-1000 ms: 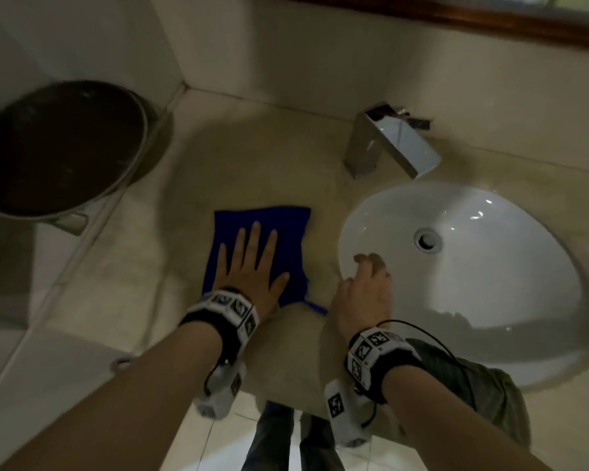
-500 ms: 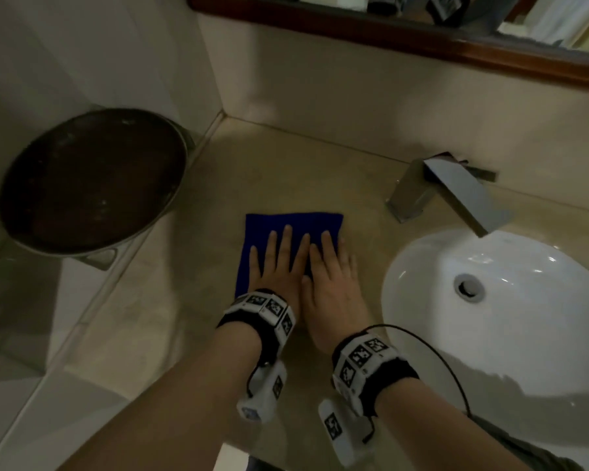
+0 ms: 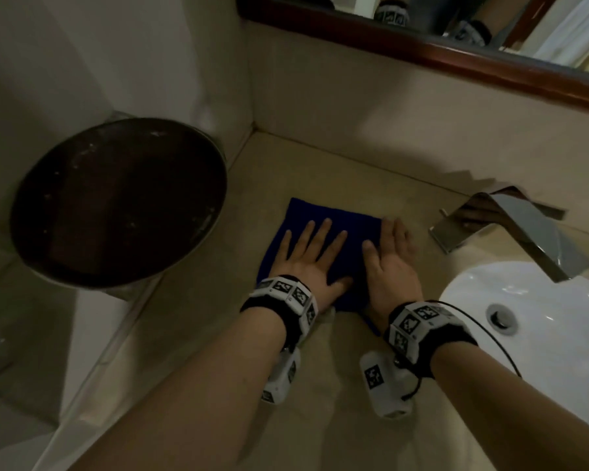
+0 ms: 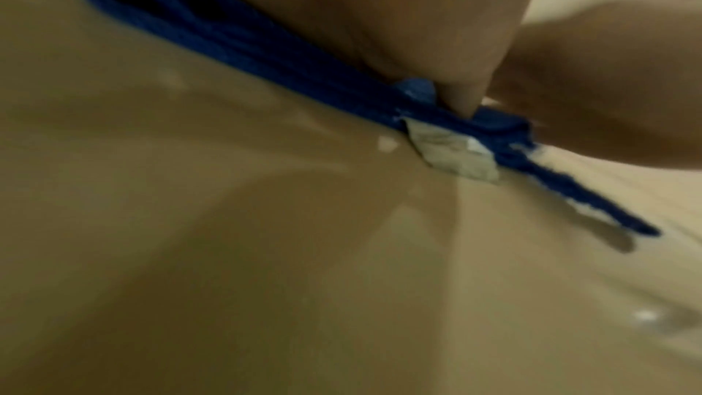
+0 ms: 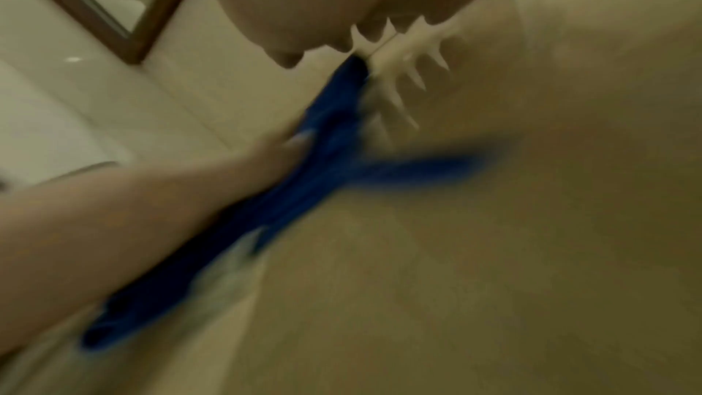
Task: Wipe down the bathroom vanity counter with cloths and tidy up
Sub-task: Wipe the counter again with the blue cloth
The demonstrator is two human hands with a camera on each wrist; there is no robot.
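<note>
1. Blue cloth (image 3: 323, 239) lies folded flat on the beige bench (image 3: 337, 178), in the stretch between the side wall corner and the sink (image 3: 558, 334).
2. Left wrist view: cloth edge (image 4: 288, 62) shows stacked layers, pale tag (image 4: 452, 152) sticking out at the near corner, one thin blue strip trailing off past it.
3. Left hand (image 3: 308, 263) rests palm-down on the cloth, fingers straight and spread. Grip wide, nothing clasped.
4. Right hand (image 3: 390, 263) is palm-down just beside it, fingers together and flat, covering the cloth's right edge and partly on bare bench. Grip also flat, holding nothing.
5. Both hands touch the cloth; thumbs nearly meet over its near edge.
6. Right wrist view is heavily blurred; only the blue strip (image 5: 311, 185) and the other forearm are readable.
7. Chrome faucet (image 3: 510, 232) stands right of the hands, spout over the white sink, drain (image 3: 500, 317) visible.
8. Dark round basin (image 3: 116, 202) sits left of the bench, beyond the glass partition.
9. Wood-framed mirror (image 3: 422, 45) runs along the back wall above.
</note>
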